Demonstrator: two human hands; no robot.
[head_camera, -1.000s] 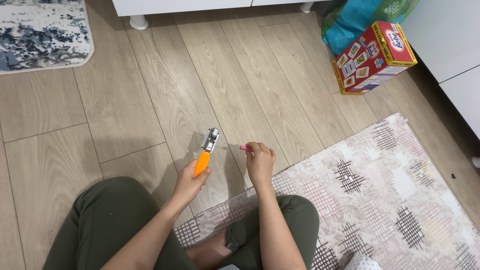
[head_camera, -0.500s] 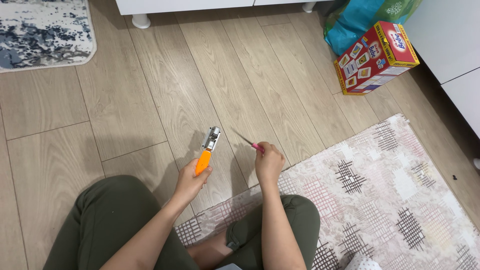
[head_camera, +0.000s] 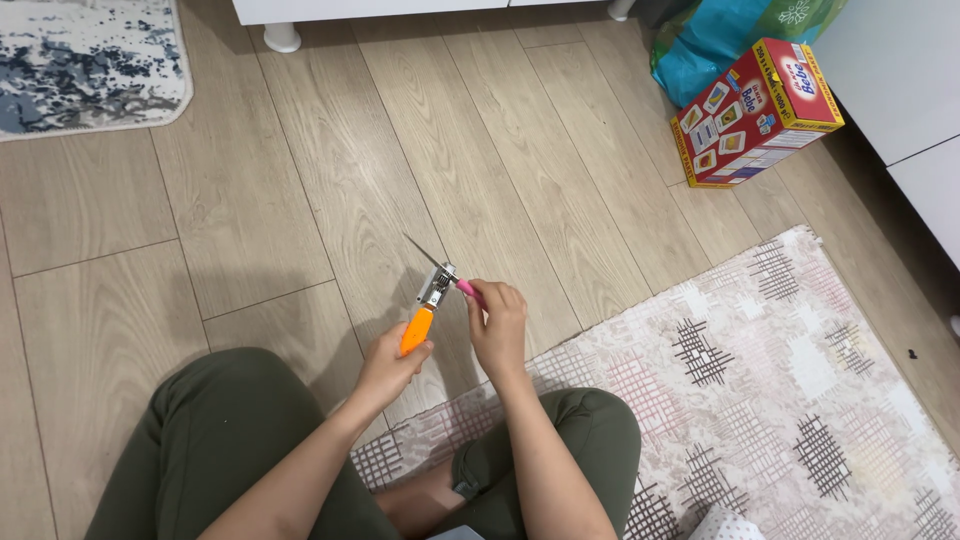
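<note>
Seated on the floor, legs in olive-green trousers (head_camera: 210, 440) folded, knees at the edge of a pale patterned rug (head_camera: 760, 400) with dark cross-hatched squares; ahead, light wood-look floor planks (head_camera: 300, 180) running away at a slant, seams plainly visible; at top left, the corner of a second rug (head_camera: 80, 60), white with blue-grey speckles; along the top edge, the white base of a cabinet (head_camera: 400, 8) on a short round foot; at right, more white cabinet fronts (head_camera: 900, 70); leaning by them, a red and yellow cardboard box (head_camera: 755, 112) with small pictures on its face, a blue and green bag (head_camera: 720, 40) just behind it. Low over the planks, left hand (head_camera: 392, 362) closed around the orange handle of a small tool (head_camera: 425, 310) with a grey metal head pointing away; right hand (head_camera: 497, 325) just beside it, fingers pinched on the pink end of a thin screwdriver (head_camera: 450, 278), its slim dark shaft crossing over the metal head and pointing up-left, touching or almost touching it, hard to tell which; both things held above the bare floor, near the rug's edge, well apart from the box.
</note>
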